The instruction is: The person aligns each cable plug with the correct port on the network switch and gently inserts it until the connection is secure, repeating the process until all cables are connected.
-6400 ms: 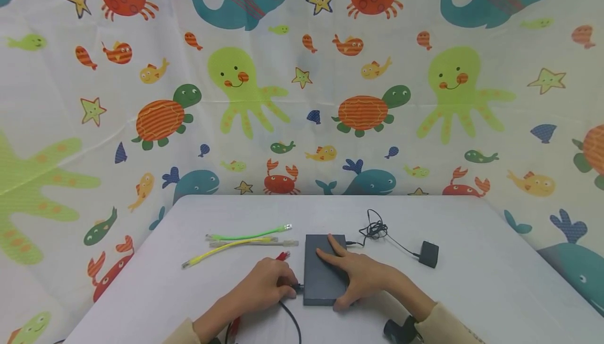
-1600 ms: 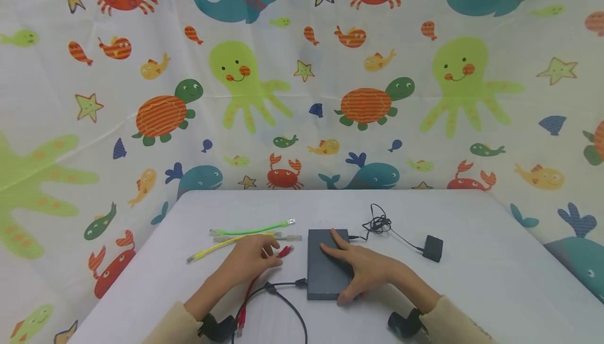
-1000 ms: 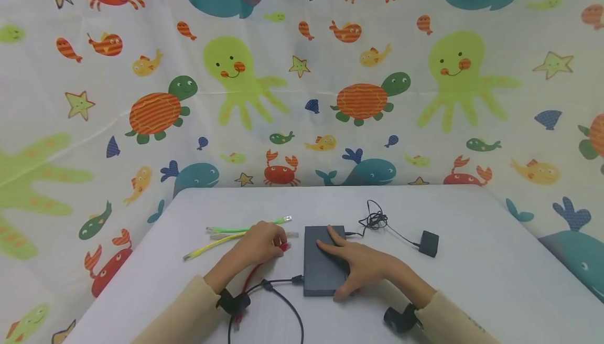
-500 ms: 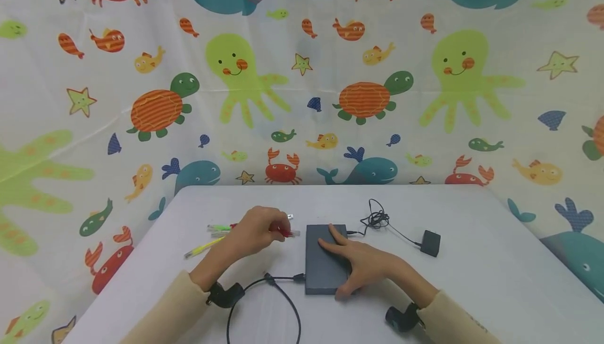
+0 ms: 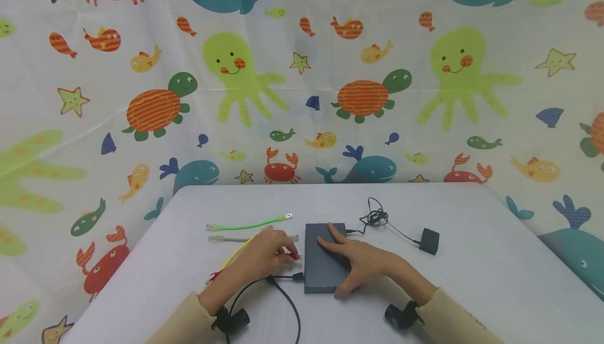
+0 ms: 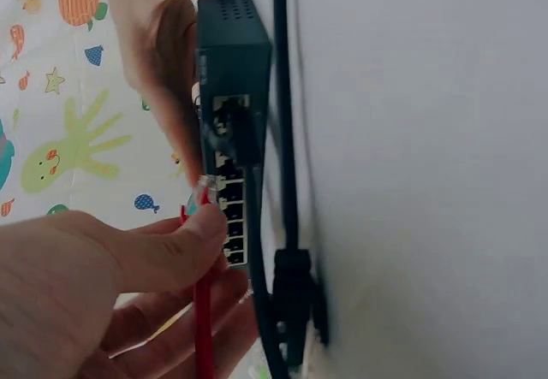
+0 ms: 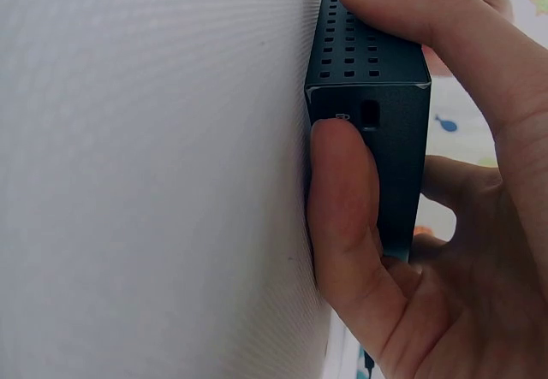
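A dark flat network switch (image 5: 317,273) lies on the table, a black cable's plug (image 5: 298,276) seated in its left side. My left hand (image 5: 264,255) pinches a red Ethernet cable (image 6: 204,332) between thumb and fingers just behind its clear plug. In the left wrist view that plug (image 6: 205,187) stands in front of the row of ports (image 6: 233,225), below the black plug. My right hand (image 5: 365,266) grips the switch, fingers spread over its top and thumb at the near right corner. The right wrist view shows fingers (image 7: 342,191) around its perforated end.
Green (image 5: 255,226) and grey (image 5: 231,239) Ethernet cables lie at the back left. A yellow cable (image 5: 238,252) slants partly behind my left arm. A power adapter (image 5: 429,241) sits at right, its coiled cord (image 5: 375,219) running to the switch. A patterned curtain hangs behind.
My left hand has let go of the black plug, picked up the red cable and brought its end beside the switch. The yellow cable has swung steeper. My right hand stays on the switch.
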Demonstrator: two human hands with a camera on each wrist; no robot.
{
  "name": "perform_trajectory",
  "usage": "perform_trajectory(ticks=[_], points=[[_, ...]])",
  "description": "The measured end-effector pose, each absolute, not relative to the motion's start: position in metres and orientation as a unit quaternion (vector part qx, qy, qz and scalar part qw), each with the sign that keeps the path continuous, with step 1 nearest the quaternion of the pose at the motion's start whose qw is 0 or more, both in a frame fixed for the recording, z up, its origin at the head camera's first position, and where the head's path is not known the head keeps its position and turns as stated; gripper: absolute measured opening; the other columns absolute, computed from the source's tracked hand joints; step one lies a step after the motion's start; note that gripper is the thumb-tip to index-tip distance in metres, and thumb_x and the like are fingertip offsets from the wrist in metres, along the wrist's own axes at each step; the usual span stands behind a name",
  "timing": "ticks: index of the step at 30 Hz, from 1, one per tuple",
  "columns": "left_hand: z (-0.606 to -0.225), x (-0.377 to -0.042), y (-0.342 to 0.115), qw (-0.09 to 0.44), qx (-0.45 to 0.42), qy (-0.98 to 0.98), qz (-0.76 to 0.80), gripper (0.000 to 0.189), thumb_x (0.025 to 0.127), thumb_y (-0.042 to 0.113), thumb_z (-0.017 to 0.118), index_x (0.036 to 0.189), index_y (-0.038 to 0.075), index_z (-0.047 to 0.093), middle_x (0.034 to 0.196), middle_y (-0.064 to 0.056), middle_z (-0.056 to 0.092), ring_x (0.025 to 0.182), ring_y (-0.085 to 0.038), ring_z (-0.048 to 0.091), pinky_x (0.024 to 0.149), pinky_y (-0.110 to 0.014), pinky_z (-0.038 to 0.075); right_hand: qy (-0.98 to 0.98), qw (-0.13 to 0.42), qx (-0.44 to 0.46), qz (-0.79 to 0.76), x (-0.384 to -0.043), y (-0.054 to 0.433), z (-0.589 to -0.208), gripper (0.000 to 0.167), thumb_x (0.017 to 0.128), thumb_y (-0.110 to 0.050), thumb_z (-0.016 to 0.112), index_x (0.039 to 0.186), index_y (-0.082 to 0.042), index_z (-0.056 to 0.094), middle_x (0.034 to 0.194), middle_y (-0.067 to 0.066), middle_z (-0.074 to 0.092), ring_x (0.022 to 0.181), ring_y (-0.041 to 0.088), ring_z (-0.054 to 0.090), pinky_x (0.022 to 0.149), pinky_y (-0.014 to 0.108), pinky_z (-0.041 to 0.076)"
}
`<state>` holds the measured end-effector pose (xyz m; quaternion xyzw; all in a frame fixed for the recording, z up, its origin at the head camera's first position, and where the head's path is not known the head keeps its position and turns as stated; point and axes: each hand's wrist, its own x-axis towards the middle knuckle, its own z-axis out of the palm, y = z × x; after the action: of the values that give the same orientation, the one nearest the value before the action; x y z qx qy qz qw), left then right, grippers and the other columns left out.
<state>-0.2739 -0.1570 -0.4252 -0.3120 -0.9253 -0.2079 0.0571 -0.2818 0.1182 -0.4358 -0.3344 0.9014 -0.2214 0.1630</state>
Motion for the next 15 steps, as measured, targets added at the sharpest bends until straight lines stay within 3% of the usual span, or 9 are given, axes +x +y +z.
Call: perform_trajectory(ticks=[4, 8, 15], points=[[-0.4276, -0.271, -0.1555, 0.06, -0.314, -0.923, -0.213, 0.015, 0.081, 0.015, 0.077, 0.094, 0.022, 0.077, 0.083, 0.017, 0.069, 0.078, 0.003, 0.058, 0.09, -0.035, 0.048, 0.9, 0.165, -0.336, -0.223, -0.2824, 0.1182, -0.4356, 0.107, 0.065, -0.06, 0.079, 0.153, -0.037, 0.021, 0.164, 0.004, -0.006, 0.145, 0.031, 0.027, 0.107, 0.053, 0.037], [-0.4279, -0.2685, -0.1547, 0.072, -0.31, -0.927, -0.199, 0.014, 0.081, 0.017, 0.077, 0.094, 0.023, 0.077, 0.082, 0.017, 0.069, 0.077, 0.003, 0.057, 0.077, -0.025, 0.049, 0.903, 0.163, -0.335, -0.216, -0.2831, 0.118, -0.4348, 0.107, 0.065, -0.061, 0.079, 0.153, -0.037, 0.021, 0.164, 0.005, -0.006, 0.144, 0.03, 0.03, 0.106, 0.052, 0.038], [-0.4318, -0.2682, -0.1536, 0.061, -0.308, -0.932, -0.179, 0.014, 0.081, 0.017, 0.077, 0.092, 0.024, 0.077, 0.081, 0.017, 0.069, 0.075, 0.002, 0.057, 0.071, -0.02, 0.049, 0.904, 0.168, -0.329, -0.214, -0.2823, 0.1182, -0.4336, 0.108, 0.065, -0.061, 0.079, 0.153, -0.038, 0.021, 0.164, 0.004, -0.006, 0.143, 0.03, 0.03, 0.107, 0.051, 0.038]])
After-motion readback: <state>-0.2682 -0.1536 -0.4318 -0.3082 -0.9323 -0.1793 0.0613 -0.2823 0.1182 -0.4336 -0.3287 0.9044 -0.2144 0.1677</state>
